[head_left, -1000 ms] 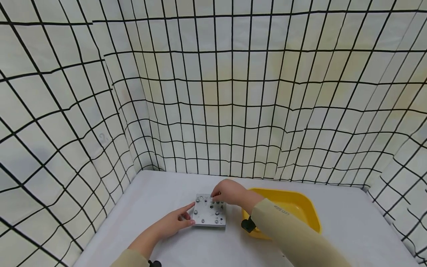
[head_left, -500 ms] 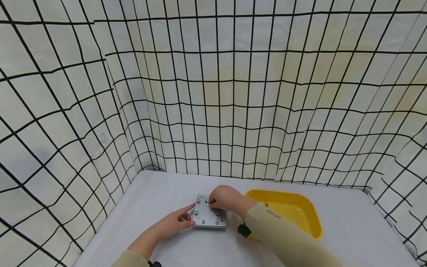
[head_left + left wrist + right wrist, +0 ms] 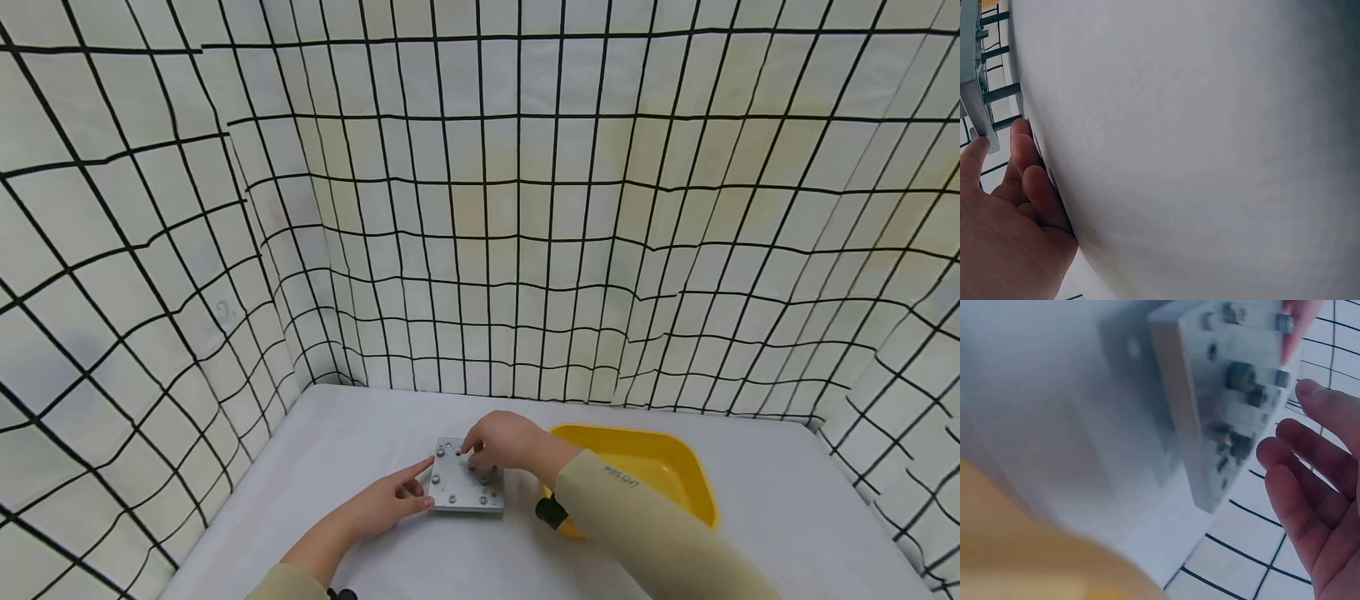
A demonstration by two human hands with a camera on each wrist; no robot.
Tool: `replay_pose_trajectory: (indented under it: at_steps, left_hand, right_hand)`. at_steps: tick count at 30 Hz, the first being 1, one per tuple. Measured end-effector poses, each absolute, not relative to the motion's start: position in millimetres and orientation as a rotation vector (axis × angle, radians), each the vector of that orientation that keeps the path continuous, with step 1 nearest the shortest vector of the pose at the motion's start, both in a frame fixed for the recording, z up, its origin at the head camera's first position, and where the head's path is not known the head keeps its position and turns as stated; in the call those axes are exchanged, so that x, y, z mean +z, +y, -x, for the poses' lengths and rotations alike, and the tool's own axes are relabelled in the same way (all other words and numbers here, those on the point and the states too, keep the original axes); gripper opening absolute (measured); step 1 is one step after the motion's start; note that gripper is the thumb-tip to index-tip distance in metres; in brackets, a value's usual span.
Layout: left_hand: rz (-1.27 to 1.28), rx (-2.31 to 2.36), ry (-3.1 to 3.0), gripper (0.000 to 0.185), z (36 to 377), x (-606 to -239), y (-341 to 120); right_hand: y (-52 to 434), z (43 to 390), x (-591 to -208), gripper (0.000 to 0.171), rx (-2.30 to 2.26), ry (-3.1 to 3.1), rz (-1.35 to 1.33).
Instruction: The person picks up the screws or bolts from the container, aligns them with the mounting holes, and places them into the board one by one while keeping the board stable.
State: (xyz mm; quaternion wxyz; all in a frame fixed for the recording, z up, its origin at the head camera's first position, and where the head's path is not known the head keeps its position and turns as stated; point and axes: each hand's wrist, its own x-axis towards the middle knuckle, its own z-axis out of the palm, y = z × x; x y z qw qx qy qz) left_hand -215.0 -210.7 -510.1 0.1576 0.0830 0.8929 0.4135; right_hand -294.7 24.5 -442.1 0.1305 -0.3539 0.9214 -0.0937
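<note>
A square metal plate [image 3: 467, 492] with several bolts and holes sits near the middle of the table. Threaded bolt ends [image 3: 1002, 92] stick out beneath it in the left wrist view, lifting its underside off the cloth. My left hand [image 3: 382, 500] holds the plate's left edge, index finger at the upper part and thumb at the lower corner; its other fingers curl low by the table. Over the plate's upper right is my right hand [image 3: 501, 442], covering some bolts [image 3: 1241, 376]. Its fingers [image 3: 1291, 500] are parted and loosely bent, with nothing between them.
A yellow tray [image 3: 701, 483] stands right of the plate, partly under the right forearm [image 3: 637, 517]. White cloth covers the table [image 3: 375, 408]. White walls with a black grid net [image 3: 517, 250] enclose the back and both sides.
My right hand has come from the plate's upper edge slightly left and down across it, and its fingers have spread. The left hand keeps its place on the plate.
</note>
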Motion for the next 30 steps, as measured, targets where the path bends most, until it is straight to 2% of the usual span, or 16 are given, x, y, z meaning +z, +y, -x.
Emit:
replay_pose_trajectory:
  at_steps: [5,12,30]
  left_hand:
    - [-0.201,1.160,2.563,0.074,215,-510,-212]
    - [-0.174,1.176,2.566,0.075,214,-511,-215]
    - [-0.210,1.175,2.578,0.076,215,-512,-210]
  right_hand:
    - [37,301,-428,0.022,-0.349,2.688,1.081]
    - [69,303,-415,0.020,-0.422,2.686,1.026]
    - [200,301,-428,0.018,-0.549,2.732,0.782]
